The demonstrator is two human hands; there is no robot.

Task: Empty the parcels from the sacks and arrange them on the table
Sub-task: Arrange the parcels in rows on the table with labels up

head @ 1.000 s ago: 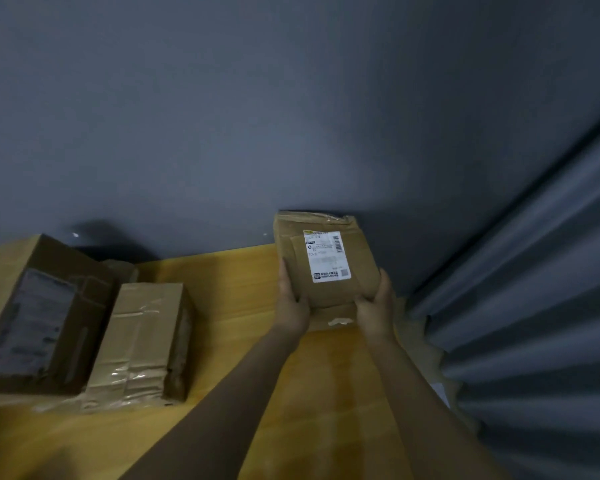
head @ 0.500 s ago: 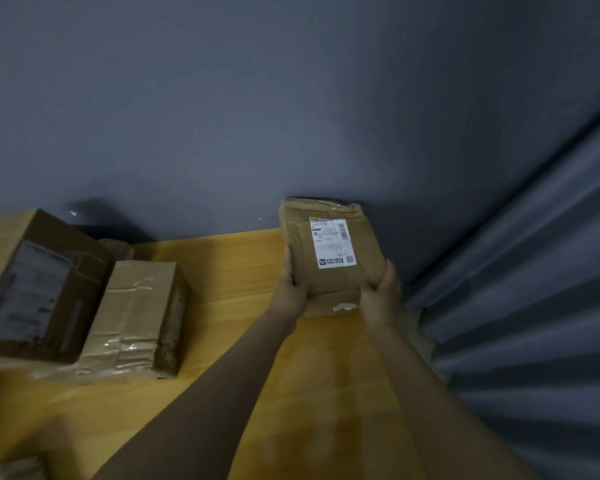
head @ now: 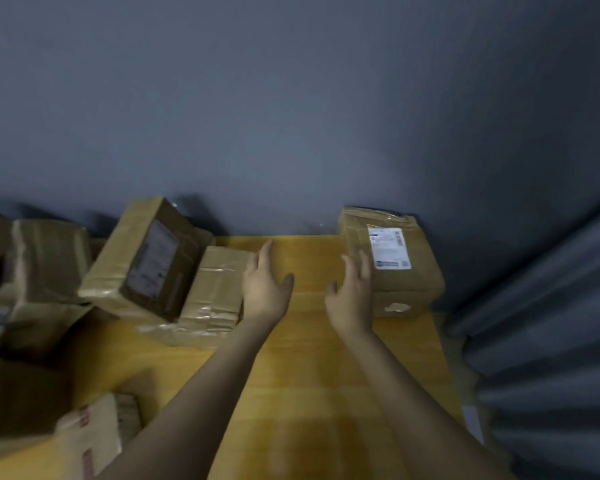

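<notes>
- Parcels point(head: 45, 258) crowd the far left of the table point(head: 291, 375), some stacked; a red-print parcel point(head: 90, 434) lies at the near edge.
- A tilted box point(head: 146, 261) sits askew, against a taped box point(head: 215, 292) on its right.
- Left hand point(head: 265, 282) hovers over bare wood just beside the taped box, fingers straight and spread, holding nothing.
- Right hand point(head: 352, 296) is likewise wide and empty, fingertips by the left side of the labelled parcel point(head: 392, 261); whether they touch it cannot be told.
- That parcel lies flat in the far right corner, against the wall point(head: 291, 116) and near a curtain point(head: 551, 341).
- Step, as I judge it: this parcel is placed and both hands are free. The next move calls for another parcel from a sack; none is in view, so a turn away from the table seems needed.
</notes>
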